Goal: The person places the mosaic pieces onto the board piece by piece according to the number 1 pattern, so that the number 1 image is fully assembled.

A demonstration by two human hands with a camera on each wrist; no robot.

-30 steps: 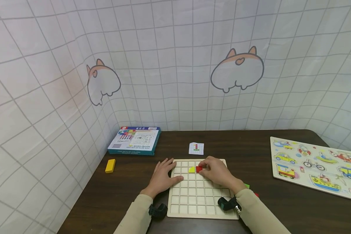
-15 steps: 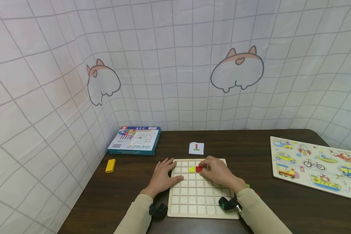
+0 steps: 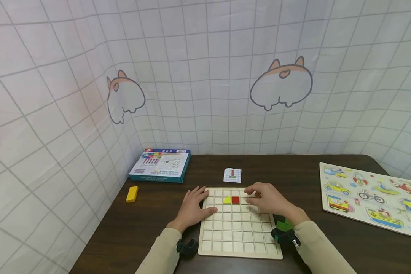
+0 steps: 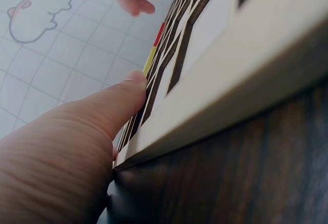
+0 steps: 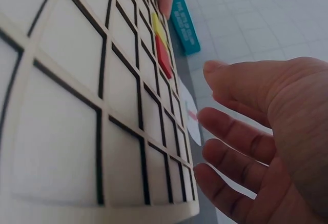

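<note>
We see the board [image 3: 233, 247] in the middle of the dark table [image 3: 113, 236], with the red piece [image 3: 235, 199] and the yellow piece [image 3: 227, 199] side by side near its far edge, red on the right. The left hand [image 3: 191, 210] rests spread on the board's far left corner, thumb and fingers apart. The right hand [image 3: 270, 199] hangs over the far right part, just beside the red piece, its fingers loosely bent, thumb apart from them, gripping nothing. Around these we find a small card [image 3: 232, 175] beyond the far edge, a box [image 3: 160, 166] at the far left, a yellow block [image 3: 131, 194] nearer on the left, and a picture board [image 3: 354, 199] on the right. Green pieces [image 3: 283, 226] lie close to the board's right edge, partly behind the right wrist and its camera [image 3: 285, 236], so we cannot count them. Both hands cover some of the board's cells. The picture board runs out of view at the right. The card's pattern is too small for us to read fully, and from the right wrist we see only a sliver of the card past the rim.
</note>
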